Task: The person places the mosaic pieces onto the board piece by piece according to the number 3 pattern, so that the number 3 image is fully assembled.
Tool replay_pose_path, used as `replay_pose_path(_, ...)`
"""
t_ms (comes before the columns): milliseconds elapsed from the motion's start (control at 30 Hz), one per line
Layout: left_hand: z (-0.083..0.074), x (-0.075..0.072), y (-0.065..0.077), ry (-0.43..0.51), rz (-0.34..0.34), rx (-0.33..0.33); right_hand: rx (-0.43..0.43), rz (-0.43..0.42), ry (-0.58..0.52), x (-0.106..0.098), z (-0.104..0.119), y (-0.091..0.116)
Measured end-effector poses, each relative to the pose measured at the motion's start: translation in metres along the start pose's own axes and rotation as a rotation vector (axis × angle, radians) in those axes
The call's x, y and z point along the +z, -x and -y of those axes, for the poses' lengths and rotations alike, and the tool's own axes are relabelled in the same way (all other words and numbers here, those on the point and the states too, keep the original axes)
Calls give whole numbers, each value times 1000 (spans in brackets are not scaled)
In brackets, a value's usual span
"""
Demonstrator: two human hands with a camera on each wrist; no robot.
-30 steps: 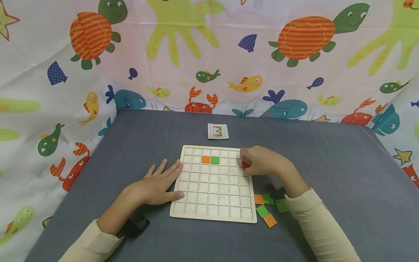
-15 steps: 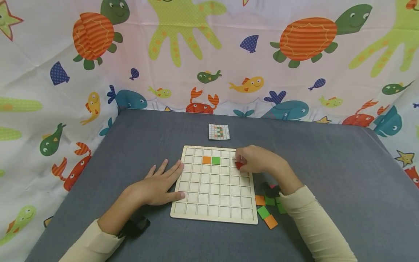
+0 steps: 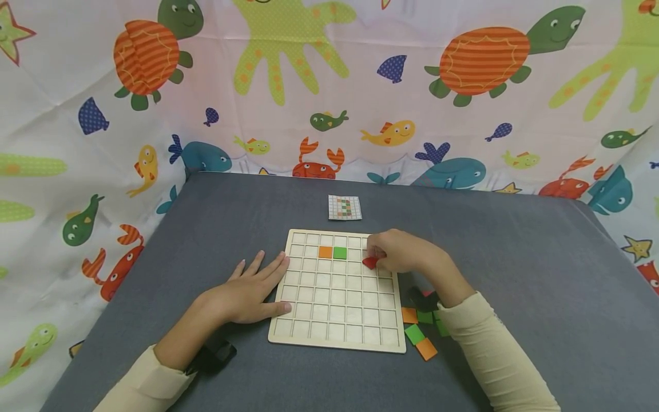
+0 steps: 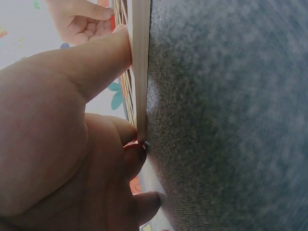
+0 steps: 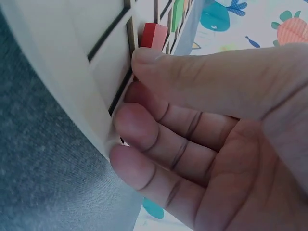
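Observation:
A pale wooden grid board (image 3: pixel 329 312) lies on the grey table, with an orange tile (image 3: pixel 325 252) and a green tile (image 3: pixel 340 253) side by side in its second row from the far edge. My left hand (image 3: pixel 249 292) rests at the board's left edge, fingers spread, thumb and fingertips on the rim. My right hand (image 3: pixel 404 252) pinches a red tile (image 3: pixel 369 262) low over the same row, towards the right. In the right wrist view the red tile (image 5: pixel 154 36) sticks out past my thumb, slightly tilted; its lower part is hidden.
Loose orange (image 3: pixel 426 349) and green (image 3: pixel 414 334) tiles lie beside the board's right edge, some partly hidden by my right sleeve (image 3: pixel 494 355). A small printed grid card (image 3: pixel 345 208) lies beyond the board. A cloth (image 3: pixel 360 131) with sea animals hangs behind the table.
My right hand has moved left from the board's right edge, carrying the red tile inward over the grid. My left hand has stayed at the left edge.

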State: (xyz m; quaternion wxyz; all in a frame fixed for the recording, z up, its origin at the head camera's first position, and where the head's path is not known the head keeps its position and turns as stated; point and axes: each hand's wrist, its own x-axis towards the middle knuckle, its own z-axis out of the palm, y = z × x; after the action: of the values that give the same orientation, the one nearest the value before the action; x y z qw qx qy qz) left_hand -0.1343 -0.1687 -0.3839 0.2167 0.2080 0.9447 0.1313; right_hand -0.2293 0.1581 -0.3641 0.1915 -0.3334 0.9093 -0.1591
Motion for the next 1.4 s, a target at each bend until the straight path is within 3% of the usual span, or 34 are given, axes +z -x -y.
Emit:
replay_pose_path(467, 2, 3, -1, 2, -10, 6, -16, 6, 24, 1, 6, -1)
replay_pose_path(1133, 1, 2, -1, 4, -3, 9, 18, -98, 171, 8, 12, -11)
replay_pose_path(1400, 2, 3, -2, 4, -3, 10, -7, -135, 195, 8, 15, -15)
